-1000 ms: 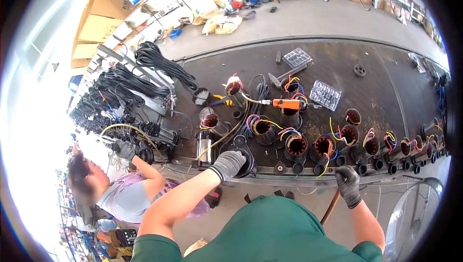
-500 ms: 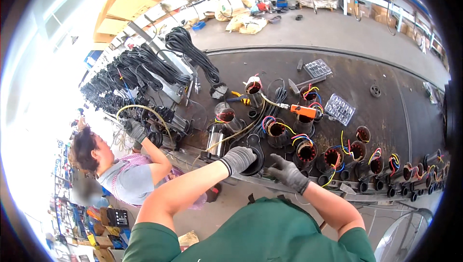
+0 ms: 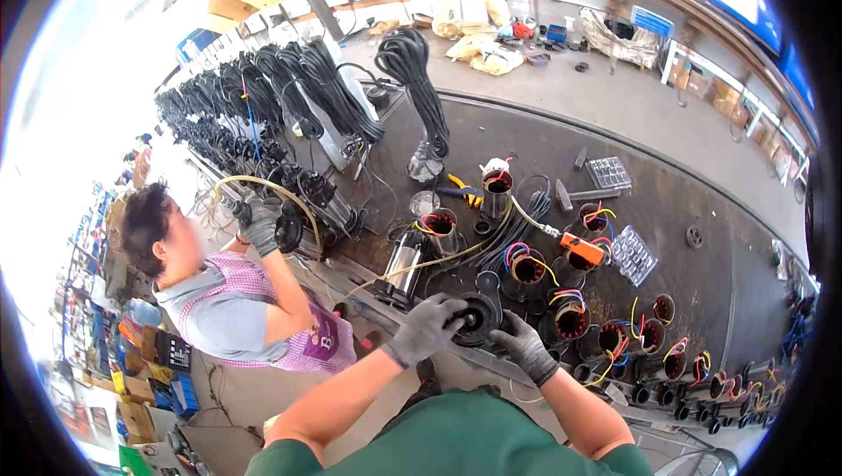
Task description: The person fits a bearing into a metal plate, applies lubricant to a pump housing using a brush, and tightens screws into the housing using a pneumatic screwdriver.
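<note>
A black round pump casing [image 3: 476,322] with a circular recess and a narrower loop-shaped end lies at the bench's near edge, between my hands. Grey-gloved, my left hand [image 3: 428,329] grips its left rim with bent fingers. My right hand [image 3: 528,349], in a matching glove, has thumb and fingers closed against its right rim. Just beyond stand open metal motor housings [image 3: 526,269] with coloured wires. To the left a shiny metal cylinder [image 3: 403,264] leans on the bench. An orange tool [image 3: 582,249] with a hose rests among the housings.
A gloved co-worker [image 3: 237,279] works on the left beside rows of coiled black cables [image 3: 324,81]. Yellow-handled pliers [image 3: 465,190], a hammer [image 3: 564,195] and clear plastic trays [image 3: 633,255] lie on the dark bench [image 3: 693,292]. More wired housings line its right edge.
My right hand has come in from beside the casing to its right rim. The casing now shows its round recess facing up. The whole view has shifted, and the co-worker's hands have risen.
</note>
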The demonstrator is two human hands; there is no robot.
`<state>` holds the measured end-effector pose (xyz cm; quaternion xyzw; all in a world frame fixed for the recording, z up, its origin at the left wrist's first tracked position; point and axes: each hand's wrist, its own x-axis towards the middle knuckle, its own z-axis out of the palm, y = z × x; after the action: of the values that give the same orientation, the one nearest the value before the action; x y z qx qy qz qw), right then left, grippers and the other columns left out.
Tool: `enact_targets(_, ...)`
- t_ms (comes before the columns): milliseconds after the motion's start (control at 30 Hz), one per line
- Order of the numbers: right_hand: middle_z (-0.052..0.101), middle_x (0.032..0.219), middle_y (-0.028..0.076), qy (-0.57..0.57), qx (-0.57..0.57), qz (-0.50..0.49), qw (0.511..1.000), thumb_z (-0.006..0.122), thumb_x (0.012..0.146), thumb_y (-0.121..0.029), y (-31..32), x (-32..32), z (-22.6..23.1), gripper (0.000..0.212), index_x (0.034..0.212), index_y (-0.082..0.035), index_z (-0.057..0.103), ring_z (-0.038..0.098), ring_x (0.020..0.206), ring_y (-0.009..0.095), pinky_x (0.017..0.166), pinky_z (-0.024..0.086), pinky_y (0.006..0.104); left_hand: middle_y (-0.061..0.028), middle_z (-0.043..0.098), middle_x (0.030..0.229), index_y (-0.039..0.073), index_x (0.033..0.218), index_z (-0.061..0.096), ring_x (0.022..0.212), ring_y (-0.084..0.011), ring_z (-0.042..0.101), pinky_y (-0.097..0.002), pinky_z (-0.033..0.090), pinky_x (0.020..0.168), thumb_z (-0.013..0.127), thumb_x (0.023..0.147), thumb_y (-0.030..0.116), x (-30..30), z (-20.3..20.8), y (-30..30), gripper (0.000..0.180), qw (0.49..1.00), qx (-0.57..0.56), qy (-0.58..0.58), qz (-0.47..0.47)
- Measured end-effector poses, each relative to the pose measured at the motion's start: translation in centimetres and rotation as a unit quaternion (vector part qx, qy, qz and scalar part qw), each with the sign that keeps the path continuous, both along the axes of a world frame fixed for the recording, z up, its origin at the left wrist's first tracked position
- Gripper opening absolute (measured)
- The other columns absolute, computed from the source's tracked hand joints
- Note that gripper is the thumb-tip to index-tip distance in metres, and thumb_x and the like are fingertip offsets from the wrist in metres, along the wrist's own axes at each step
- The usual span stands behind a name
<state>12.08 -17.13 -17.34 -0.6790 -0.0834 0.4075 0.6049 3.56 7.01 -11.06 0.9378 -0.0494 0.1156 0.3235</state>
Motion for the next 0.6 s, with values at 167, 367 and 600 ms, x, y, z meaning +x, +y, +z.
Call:
enact_targets(167, 0.067, 0.109, 0.008, -0.020, 0.050, -0.086, 0.995, 0.076, 0.090, -0.009, -0.5, 1.3, 2.1, 0.067, 0.147, 0.007, 0.043, 0.061, 0.098, 0.014, 0.085, 0.054, 0.0296, -0.0172, 0.071, 0.103, 0.005, 0.115, 0.067, 0.093, -0.0268, 0.071, -0.0365, 0.057, 0.081, 0.078, 0.088, 0.017, -9.1, -4.0, 4.9, 0.031, 0.958, -0.170, 0.152, 0.172)
enact_targets(367, 0.065, 0.113, 0.020, -0.505, -0.192, -0.021, 0.842, 0.075, 0.087, -0.021, 2.4, 9.1, 8.1, 0.050, 0.129, 0.002, 0.059, 0.065, 0.102, 0.037, 0.091, 0.053, 0.0414, -0.0122, 0.075, 0.110, 0.009, 0.116, 0.072, 0.105, -0.0291, 0.071, -0.0412, 0.054, 0.095, 0.067, 0.092, 0.040, -25.0, -22.0, 11.5, 0.039, 0.891, -0.043, 0.379, 0.247)
enact_targets(600, 0.062, 0.124, 0.019, -0.675, -0.318, 0.041, 0.665, 0.072, 0.087, -0.035, 16.6, 24.1, 9.4, 0.042, 0.120, -0.009, 0.068, 0.059, 0.113, 0.039, 0.098, 0.048, 0.0471, -0.0106, 0.075, 0.110, 0.010, 0.113, 0.074, 0.109, -0.0282, 0.070, -0.0378, 0.054, 0.097, 0.067, 0.089, 0.046, -41.1, -35.8, 14.7, 0.044, 0.851, 0.041, 0.511, 0.116)
